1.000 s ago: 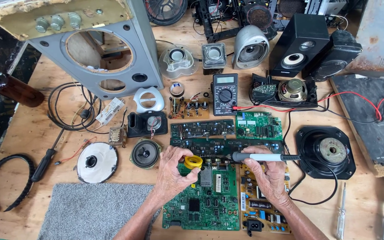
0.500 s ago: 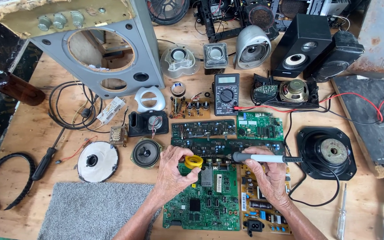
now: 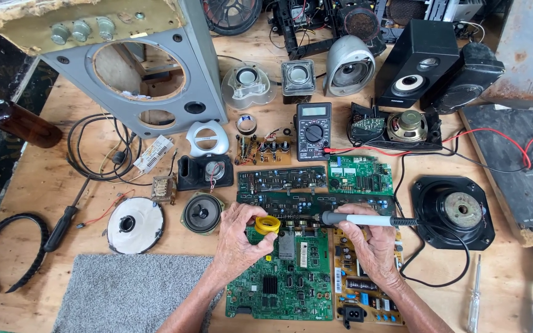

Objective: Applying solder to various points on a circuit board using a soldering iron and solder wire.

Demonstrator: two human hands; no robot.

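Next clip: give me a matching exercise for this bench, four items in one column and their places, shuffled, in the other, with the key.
Items
1. yellow spool
2. soldering iron
3. multimeter
4. screwdriver

Places
A. in the right hand
B. far left, beside a black belt
C. in the left hand
D. upper middle, above the green circuit boards

Pairs: 1-C, 2-A, 3-D, 4-B

2 hands [image 3: 237, 237], 2 screwdrivers [image 3: 475, 295]
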